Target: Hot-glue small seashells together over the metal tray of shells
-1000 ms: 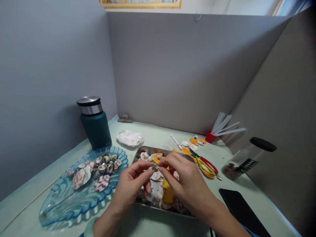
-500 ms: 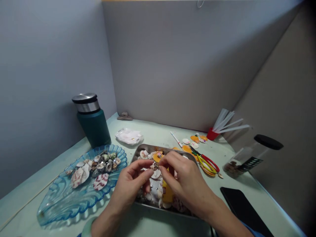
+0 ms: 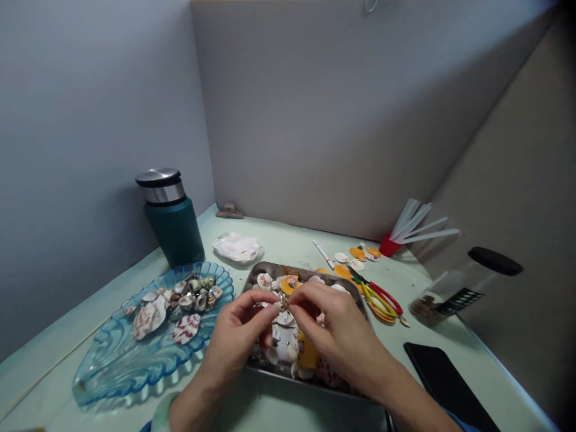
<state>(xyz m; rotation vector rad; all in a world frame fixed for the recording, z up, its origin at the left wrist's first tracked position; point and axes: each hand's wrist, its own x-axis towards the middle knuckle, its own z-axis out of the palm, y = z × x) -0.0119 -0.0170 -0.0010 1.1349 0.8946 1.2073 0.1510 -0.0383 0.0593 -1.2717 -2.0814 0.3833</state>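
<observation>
My left hand [image 3: 240, 327] and my right hand [image 3: 335, 318] meet over a metal tray [image 3: 310, 389], each in a pinch with thumb against forefinger. Between their fingertips is a small shiny, brownish piece [image 3: 283, 305]; its exact kind is too small to make out. White and patterned shells [image 3: 284, 318] fill the tray below, along with an orange shell [image 3: 289, 284] and a yellow object [image 3: 307, 353] partly covered by my right hand. Neither hand rests on the table.
On the left, a blue glass dish [image 3: 121, 372] carries several shells, with a teal bottle [image 3: 175, 231] behind it. A white packet [image 3: 237, 247] lies at the back. To the right are scissors [image 3: 382, 298], a red cup [image 3: 389, 245] of glue sticks, a clear jar [image 3: 454, 288] and a black phone [image 3: 445, 384].
The view has shifted slightly, so things appear a little further right. Both hands keep pinching the small piece over the tray, with only slight finger movement.
</observation>
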